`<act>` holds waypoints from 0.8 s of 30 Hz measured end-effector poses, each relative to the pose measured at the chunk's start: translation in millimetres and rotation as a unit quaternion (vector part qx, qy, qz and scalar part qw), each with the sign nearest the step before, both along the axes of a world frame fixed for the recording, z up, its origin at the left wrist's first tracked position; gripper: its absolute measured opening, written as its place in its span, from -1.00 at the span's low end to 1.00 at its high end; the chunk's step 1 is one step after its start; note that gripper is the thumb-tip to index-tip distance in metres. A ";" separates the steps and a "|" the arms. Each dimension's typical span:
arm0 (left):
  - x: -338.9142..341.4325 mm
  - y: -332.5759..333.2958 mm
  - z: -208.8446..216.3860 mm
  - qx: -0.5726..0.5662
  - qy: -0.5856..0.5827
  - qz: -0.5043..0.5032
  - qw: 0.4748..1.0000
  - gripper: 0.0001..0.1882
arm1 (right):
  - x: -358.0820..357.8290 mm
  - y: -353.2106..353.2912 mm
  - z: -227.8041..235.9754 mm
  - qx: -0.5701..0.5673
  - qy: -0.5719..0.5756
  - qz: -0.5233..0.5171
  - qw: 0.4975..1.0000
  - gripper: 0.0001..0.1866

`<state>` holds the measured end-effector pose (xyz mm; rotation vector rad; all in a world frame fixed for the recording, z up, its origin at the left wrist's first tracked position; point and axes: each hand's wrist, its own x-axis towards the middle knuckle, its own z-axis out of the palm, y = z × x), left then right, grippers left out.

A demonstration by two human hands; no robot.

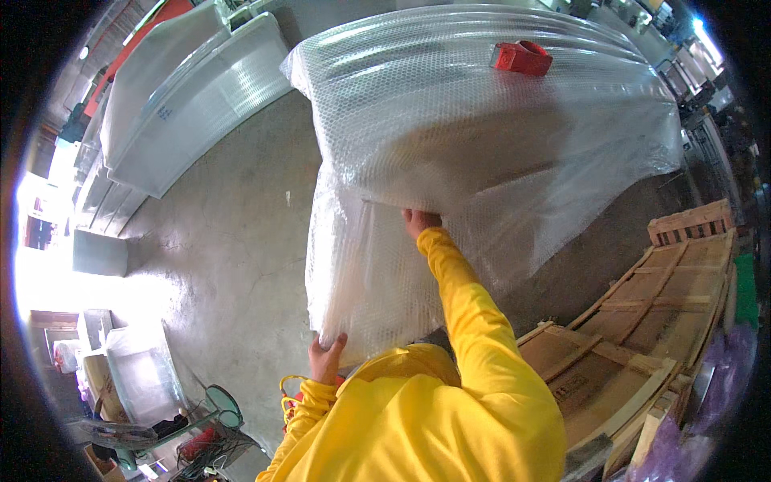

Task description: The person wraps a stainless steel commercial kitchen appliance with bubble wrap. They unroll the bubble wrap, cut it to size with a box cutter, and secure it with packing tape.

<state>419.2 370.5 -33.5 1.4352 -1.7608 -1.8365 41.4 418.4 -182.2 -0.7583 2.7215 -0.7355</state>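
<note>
A large, long object wrapped in clear bubble wrap [377, 120] stands in front of me, with a loose flap hanging down its near side toward my body. My right hand [420, 222] reaches forward with its fingers closed on the sheet at about the middle of that near side. Lower and to the left, my left hand [326, 360] pinches the flap's bottom corner; some of its fingers are hidden. On top of the wrapped object, toward the far right, lies a small red box-like thing [522, 59] with a rounded opening.
Grey concrete floor [233, 209] runs along the left. White translucent panels [201, 96] stand at the far left. Wooden crate panels [634, 321] lie at right, beside purple plastic film [723, 377]. A green-rimmed round fan-like thing [224, 406] and cables sit at lower left.
</note>
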 end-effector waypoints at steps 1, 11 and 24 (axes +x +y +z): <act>-2.3 0.7 4.6 0.015 0.005 0.007 1.000 -0.61 | 2.1 2.3 4.5 -0.001 -0.053 0.028 0.998 -0.53; -17.0 39.5 17.5 -0.184 -0.079 -0.008 0.980 -0.71 | 25.4 -56.2 48.3 0.162 -0.224 0.039 0.960 -0.53; -17.1 46.2 13.2 -0.168 -0.065 -0.066 0.981 -0.82 | 6.6 -127.0 32.5 0.254 -0.119 0.168 0.945 -0.55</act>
